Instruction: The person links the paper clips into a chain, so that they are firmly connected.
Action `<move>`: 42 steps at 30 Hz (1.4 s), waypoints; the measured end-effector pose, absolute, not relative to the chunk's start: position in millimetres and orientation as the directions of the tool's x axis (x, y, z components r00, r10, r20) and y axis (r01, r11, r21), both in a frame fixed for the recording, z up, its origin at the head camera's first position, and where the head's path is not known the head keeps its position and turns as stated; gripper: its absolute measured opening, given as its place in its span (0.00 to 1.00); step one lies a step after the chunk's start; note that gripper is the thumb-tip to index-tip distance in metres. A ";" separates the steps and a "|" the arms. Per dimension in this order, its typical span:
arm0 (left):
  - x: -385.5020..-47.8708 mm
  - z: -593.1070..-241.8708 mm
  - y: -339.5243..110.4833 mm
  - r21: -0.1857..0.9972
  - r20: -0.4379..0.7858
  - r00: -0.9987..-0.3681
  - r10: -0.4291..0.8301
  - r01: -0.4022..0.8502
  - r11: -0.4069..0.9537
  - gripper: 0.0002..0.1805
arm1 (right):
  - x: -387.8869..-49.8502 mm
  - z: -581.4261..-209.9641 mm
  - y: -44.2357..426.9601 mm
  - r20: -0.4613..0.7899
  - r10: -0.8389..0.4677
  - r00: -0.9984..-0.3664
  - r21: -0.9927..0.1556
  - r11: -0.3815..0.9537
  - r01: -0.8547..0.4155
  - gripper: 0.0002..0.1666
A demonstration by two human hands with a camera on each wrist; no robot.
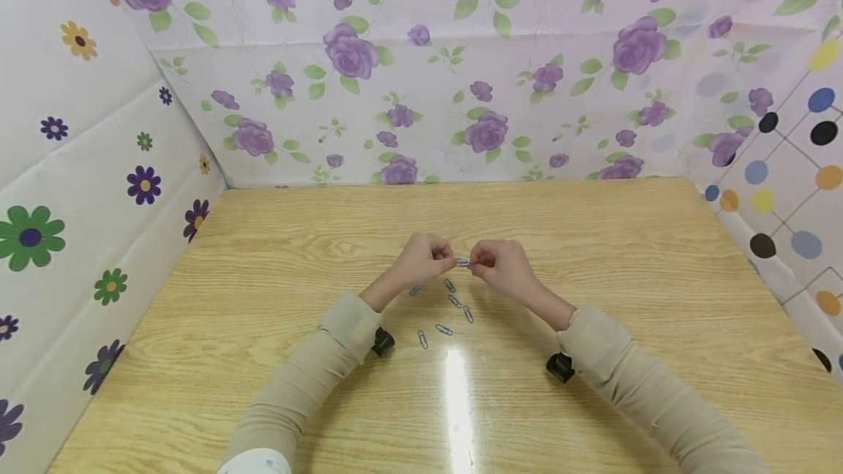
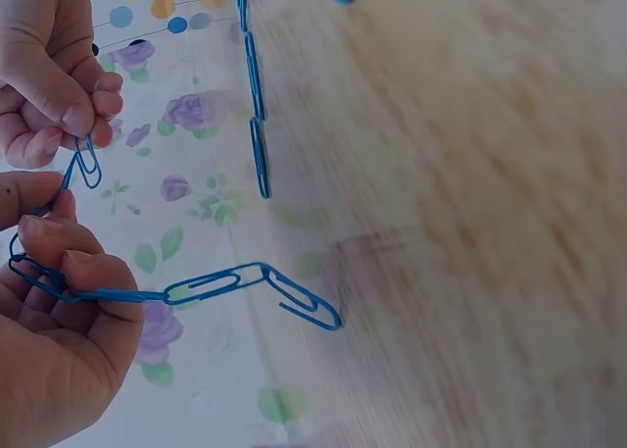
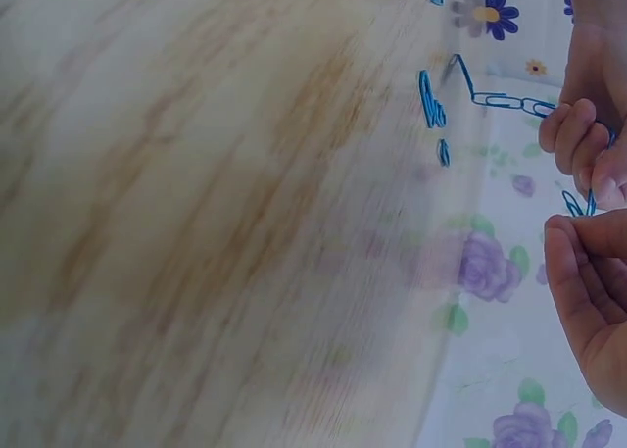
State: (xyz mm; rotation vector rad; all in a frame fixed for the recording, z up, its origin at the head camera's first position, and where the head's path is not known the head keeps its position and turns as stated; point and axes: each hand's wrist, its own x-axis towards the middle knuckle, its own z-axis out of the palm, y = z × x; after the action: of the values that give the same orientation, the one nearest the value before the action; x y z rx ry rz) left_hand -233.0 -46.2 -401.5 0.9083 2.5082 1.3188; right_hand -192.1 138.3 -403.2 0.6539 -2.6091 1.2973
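Note:
My left hand (image 1: 421, 258) pinches a blue paper clip between thumb and fingertips above the table. A chain of linked blue paper clips (image 2: 216, 283) runs through its curled fingers, its free end reaching down to the tabletop in the right wrist view. Facing it, my right hand (image 1: 506, 267) pinches another paper clip (image 2: 90, 164). The two clips meet in the small gap between the hands; whether they are hooked together I cannot tell. Several loose paper clips (image 1: 455, 301) lie on the table below and nearer to me.
The wooden table (image 1: 296, 240) has a bright glare streak in front. Flower-patterned cloth (image 1: 487, 130) hangs behind it, with patterned sheets at the left and right sides. Black devices (image 1: 560, 368) sit under both sleeve cuffs.

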 end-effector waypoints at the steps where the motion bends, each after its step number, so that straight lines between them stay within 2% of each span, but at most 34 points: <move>1: -233.2 -401.2 -46.6 0.787 0.135 -0.797 0.589 0.447 0.425 0.08 | -191.9 -403.1 138.3 0.326 -0.317 -0.891 -0.719 0.529 -0.452 0.07; 10: -234.1 -401.0 -51.2 0.774 0.133 -0.772 0.621 0.472 0.422 0.08 | -193.6 -403.9 139.7 0.355 -0.356 -0.865 -0.705 0.506 -0.497 0.08; 15: -235.4 -398.7 -54.2 0.865 -0.004 -0.773 0.634 0.315 0.390 0.10 | -194.0 -405.1 140.0 0.383 -0.381 -0.842 -0.705 0.469 -0.532 0.07; 19: -236.7 -398.0 -56.7 0.927 -0.102 -0.739 0.666 0.173 0.333 0.11 | -192.7 -406.7 139.0 0.399 -0.392 -0.829 -0.705 0.448 -0.551 0.07; 25: -236.3 -396.4 -58.9 0.943 -0.145 -0.714 0.685 0.111 0.315 0.11 | -191.9 -410.0 138.5 0.419 -0.386 -0.821 -0.688 0.455 -0.565 0.10; 37: -234.1 -394.2 -62.5 0.915 -0.152 -0.742 0.653 0.145 0.377 0.11 | -196.5 -407.2 145.5 0.457 -0.375 -0.807 -0.672 0.449 -0.589 0.10; 42: -233.0 -396.0 -62.9 0.888 -0.112 -0.779 0.617 0.200 0.414 0.11 | -196.1 -405.5 146.6 0.415 -0.343 -0.842 -0.709 0.458 -0.536 0.07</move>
State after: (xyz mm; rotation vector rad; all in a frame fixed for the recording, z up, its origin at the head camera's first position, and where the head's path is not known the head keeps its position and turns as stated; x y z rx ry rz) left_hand -233.0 -62.9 -396.0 0.6969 2.2486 1.3276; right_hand -196.1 146.6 -405.5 0.7645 -2.4939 1.3288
